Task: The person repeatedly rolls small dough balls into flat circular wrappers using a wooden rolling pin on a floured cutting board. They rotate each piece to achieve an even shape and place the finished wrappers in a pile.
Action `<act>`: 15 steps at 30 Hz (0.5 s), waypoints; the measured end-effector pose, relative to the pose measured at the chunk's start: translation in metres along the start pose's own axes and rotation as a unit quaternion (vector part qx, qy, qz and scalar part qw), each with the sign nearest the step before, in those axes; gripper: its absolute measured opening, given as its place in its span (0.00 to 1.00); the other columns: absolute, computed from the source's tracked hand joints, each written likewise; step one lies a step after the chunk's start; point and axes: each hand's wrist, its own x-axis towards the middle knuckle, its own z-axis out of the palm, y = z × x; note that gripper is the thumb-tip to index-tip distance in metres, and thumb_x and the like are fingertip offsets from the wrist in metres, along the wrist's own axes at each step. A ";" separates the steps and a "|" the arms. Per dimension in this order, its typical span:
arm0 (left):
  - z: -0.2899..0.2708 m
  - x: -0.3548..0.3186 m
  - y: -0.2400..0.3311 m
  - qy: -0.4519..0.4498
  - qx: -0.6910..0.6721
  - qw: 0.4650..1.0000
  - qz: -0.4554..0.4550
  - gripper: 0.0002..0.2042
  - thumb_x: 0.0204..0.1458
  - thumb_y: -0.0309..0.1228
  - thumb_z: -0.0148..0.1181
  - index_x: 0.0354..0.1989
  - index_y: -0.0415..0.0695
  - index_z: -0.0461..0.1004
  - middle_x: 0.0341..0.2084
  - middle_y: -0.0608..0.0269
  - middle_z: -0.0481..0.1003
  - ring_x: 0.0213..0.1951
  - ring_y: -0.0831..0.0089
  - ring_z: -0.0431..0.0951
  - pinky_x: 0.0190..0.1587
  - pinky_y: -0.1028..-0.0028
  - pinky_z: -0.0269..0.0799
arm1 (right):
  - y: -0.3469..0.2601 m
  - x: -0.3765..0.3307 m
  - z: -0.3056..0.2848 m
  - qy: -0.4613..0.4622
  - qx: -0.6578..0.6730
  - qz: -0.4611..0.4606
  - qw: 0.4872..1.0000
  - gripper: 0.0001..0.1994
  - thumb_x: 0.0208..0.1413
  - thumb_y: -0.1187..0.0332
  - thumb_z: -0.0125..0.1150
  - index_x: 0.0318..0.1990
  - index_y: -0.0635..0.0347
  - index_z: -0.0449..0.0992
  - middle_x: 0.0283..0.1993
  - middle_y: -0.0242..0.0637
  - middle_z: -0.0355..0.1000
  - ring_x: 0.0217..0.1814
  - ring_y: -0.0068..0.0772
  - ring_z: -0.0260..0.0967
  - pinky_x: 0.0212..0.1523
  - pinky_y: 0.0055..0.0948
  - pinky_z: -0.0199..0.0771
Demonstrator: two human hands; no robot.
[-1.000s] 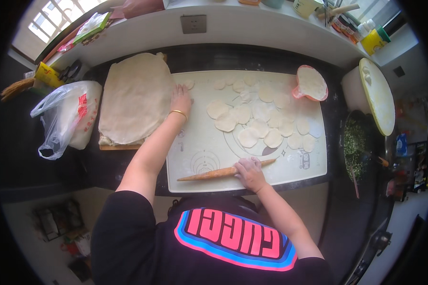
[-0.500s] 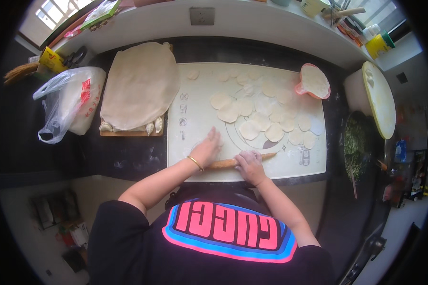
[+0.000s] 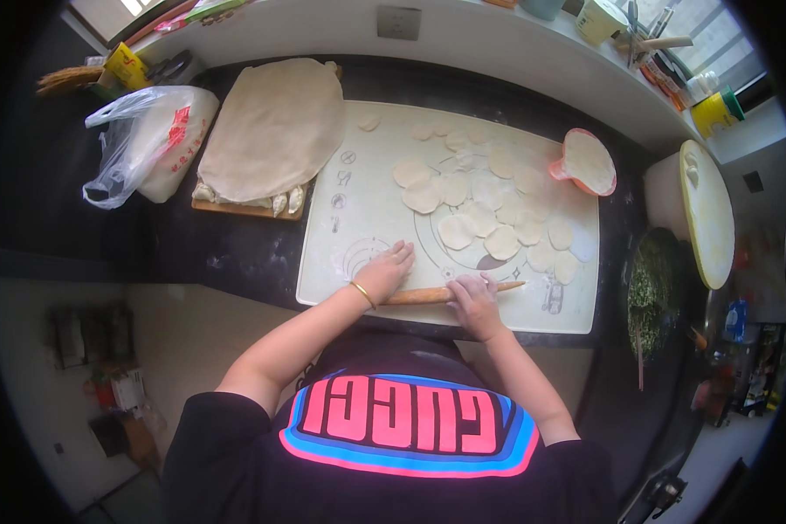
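Both hands were on the rolling pin (image 3: pixel 450 293) by now: left hand (image 3: pixel 384 272) had come off the big dough sheet (image 3: pixel 275 127) and lay flat, right hand (image 3: pixel 473 297) curled over it, so rolling was underway.

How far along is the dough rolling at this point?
Done: many flat dough rounds lie spread on the pastry mat, and a cloth covers dumplings on the wooden board. In hand: both hands, left hand and right hand, press on the rolling pin at the mat's near edge. Left: several small unrolled dough pieces near the mat's far edge.
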 end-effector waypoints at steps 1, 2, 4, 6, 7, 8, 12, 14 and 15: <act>-0.007 0.001 0.008 -0.041 -0.021 0.998 -0.033 0.23 0.50 0.31 0.53 0.55 0.36 0.63 0.58 0.44 0.59 0.60 0.50 0.58 0.59 0.61 0.58 | 0.003 0.001 -0.002 0.004 0.006 -0.002 1.000 0.22 0.40 0.66 0.65 0.46 0.51 0.69 0.45 0.32 0.66 0.51 0.34 0.62 0.56 0.45 0.52; -0.022 -0.001 0.021 -0.080 -0.042 0.994 -0.068 0.24 0.51 0.33 0.52 0.56 0.36 0.60 0.59 0.44 0.57 0.61 0.50 0.56 0.61 0.60 0.54 | 0.004 0.001 -0.003 0.008 0.014 -0.006 1.000 0.21 0.40 0.66 0.65 0.46 0.52 0.69 0.44 0.32 0.66 0.50 0.34 0.63 0.55 0.44 0.53; -0.035 -0.008 0.034 -0.083 -0.031 0.989 -0.117 0.27 0.52 0.36 0.51 0.59 0.35 0.56 0.62 0.45 0.53 0.63 0.50 0.52 0.63 0.56 0.49 | 0.004 0.005 -0.006 0.012 0.028 -0.007 1.000 0.21 0.40 0.67 0.65 0.45 0.52 0.69 0.43 0.32 0.66 0.49 0.35 0.63 0.52 0.42 0.54; -0.042 -0.026 0.035 -0.012 0.038 0.988 -0.146 0.29 0.53 0.38 0.50 0.61 0.35 0.53 0.63 0.47 0.50 0.64 0.49 0.49 0.63 0.52 0.45 | 0.001 0.017 -0.007 0.015 0.042 -0.002 0.999 0.21 0.40 0.67 0.65 0.45 0.52 0.69 0.42 0.32 0.66 0.47 0.36 0.63 0.49 0.41 0.56; -0.045 -0.034 0.037 -0.006 0.056 0.984 -0.169 0.30 0.53 0.38 0.50 0.61 0.35 0.52 0.64 0.48 0.49 0.65 0.49 0.48 0.63 0.52 0.44 | -0.003 0.024 -0.003 0.014 0.047 -0.001 0.999 0.20 0.40 0.67 0.65 0.45 0.52 0.69 0.41 0.32 0.66 0.46 0.36 0.64 0.48 0.40 0.57; -0.048 -0.040 0.039 0.003 0.075 0.979 -0.190 0.31 0.53 0.38 0.50 0.62 0.36 0.51 0.64 0.48 0.48 0.65 0.49 0.47 0.64 0.51 0.43 | -0.008 0.033 0.000 0.014 0.051 -0.001 0.999 0.20 0.40 0.67 0.64 0.44 0.53 0.69 0.41 0.32 0.66 0.46 0.36 0.64 0.47 0.40 0.57; -0.033 -0.057 0.023 0.024 0.103 0.960 -0.260 0.34 0.52 0.40 0.51 0.64 0.38 0.48 0.65 0.51 0.46 0.66 0.51 0.45 0.64 0.51 0.40 | -0.028 0.053 0.014 -0.032 0.038 -0.011 0.999 0.24 0.42 0.63 0.64 0.49 0.53 0.67 0.45 0.34 0.66 0.50 0.36 0.63 0.50 0.41 0.57; -0.030 -0.062 0.018 0.033 0.108 0.955 -0.275 0.34 0.53 0.41 0.51 0.64 0.38 0.48 0.66 0.51 0.46 0.66 0.51 0.45 0.64 0.52 0.39 | -0.028 0.051 0.015 -0.060 0.020 0.017 0.998 0.28 0.43 0.61 0.64 0.54 0.53 0.64 0.52 0.36 0.63 0.57 0.38 0.59 0.56 0.44 0.52; -0.030 -0.065 0.017 0.032 0.114 0.955 -0.272 0.34 0.53 0.41 0.51 0.64 0.38 0.47 0.66 0.51 0.45 0.66 0.51 0.44 0.64 0.51 0.39 | -0.021 0.041 0.012 -0.063 0.002 0.039 0.997 0.31 0.43 0.59 0.64 0.57 0.53 0.61 0.56 0.38 0.60 0.61 0.39 0.55 0.60 0.47 0.48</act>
